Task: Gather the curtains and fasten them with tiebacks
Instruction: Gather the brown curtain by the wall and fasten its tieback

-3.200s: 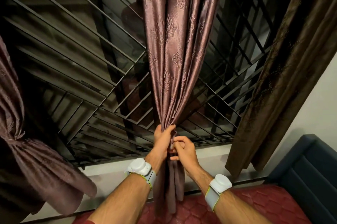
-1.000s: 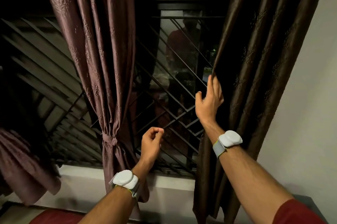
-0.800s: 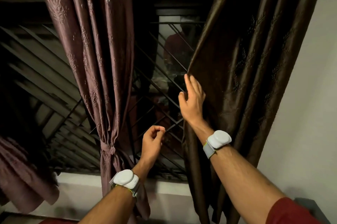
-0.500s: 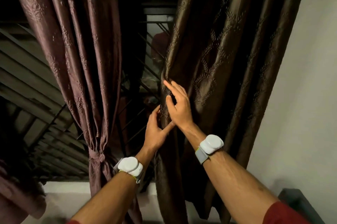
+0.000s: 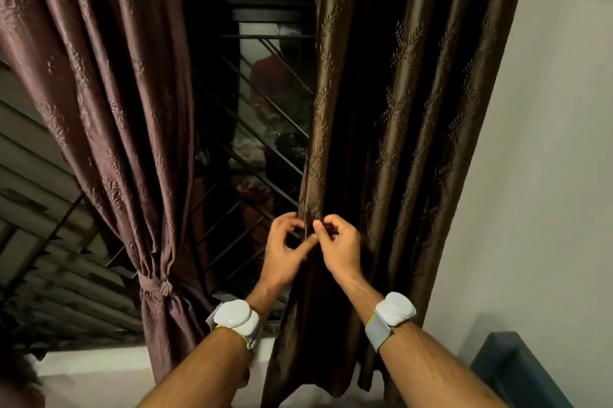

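Olive-brown curtain (image 5: 414, 129) hanging vertical, 12-to-6 o'clock, inner edge pinched by left hand (image 5: 285, 250) and right hand (image 5: 338, 246), fingers curled

Both forearms raised, left hand (image 5: 284, 246) and right hand (image 5: 338, 243) close together, fingers curled

The brown curtain (image 5: 398, 129) hangs loose on the right of the window, a glossy dark fabric with a leaf pattern in vertical folds, its inner edge drawn slightly inward at mid-height and its hem reaching below the sill. No tieback shows on it. The mauve curtain (image 5: 109, 115), to its left and well apart, carries a floral embossed pattern; it is gathered low down and cinched by a knotted tieback (image 5: 158, 286) of matching fabric, flaring out beneath.
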`<state>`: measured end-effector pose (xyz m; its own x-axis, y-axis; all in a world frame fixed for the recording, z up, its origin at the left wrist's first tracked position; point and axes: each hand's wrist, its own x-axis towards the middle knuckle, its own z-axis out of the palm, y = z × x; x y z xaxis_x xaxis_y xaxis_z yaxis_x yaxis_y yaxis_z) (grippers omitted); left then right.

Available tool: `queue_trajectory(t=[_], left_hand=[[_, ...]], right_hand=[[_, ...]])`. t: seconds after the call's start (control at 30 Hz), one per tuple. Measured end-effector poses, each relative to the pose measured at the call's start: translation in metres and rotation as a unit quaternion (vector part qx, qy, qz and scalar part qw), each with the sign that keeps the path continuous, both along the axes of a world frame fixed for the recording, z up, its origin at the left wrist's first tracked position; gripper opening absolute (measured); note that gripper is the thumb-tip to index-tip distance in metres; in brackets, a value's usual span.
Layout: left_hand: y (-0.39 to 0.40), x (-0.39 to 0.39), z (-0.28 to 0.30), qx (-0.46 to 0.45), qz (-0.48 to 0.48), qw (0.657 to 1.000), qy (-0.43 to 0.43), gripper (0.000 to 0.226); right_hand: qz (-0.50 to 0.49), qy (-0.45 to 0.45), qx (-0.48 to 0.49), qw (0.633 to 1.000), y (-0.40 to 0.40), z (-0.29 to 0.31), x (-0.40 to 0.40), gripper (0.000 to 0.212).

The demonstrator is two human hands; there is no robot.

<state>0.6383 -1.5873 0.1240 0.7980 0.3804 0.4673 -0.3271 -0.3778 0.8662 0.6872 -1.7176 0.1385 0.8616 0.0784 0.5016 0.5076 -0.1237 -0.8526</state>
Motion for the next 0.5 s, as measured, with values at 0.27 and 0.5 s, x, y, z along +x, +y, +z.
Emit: queue_trajectory(t=[0.27,0.5], left_hand=[[0.017,0.012,-0.013,-0.081,-0.164,0.976,0.114,0.034],[0.04,-0.004,-0.042,-0.009,-0.128,0.986,0.105,0.014]], right_hand=[[0.093,0.014,0.022,0.995,-0.002,-0.003,0.002,0.019],[-0.011,0.005,0.011,1.0,0.005,-0.025,0.0,0.01]])
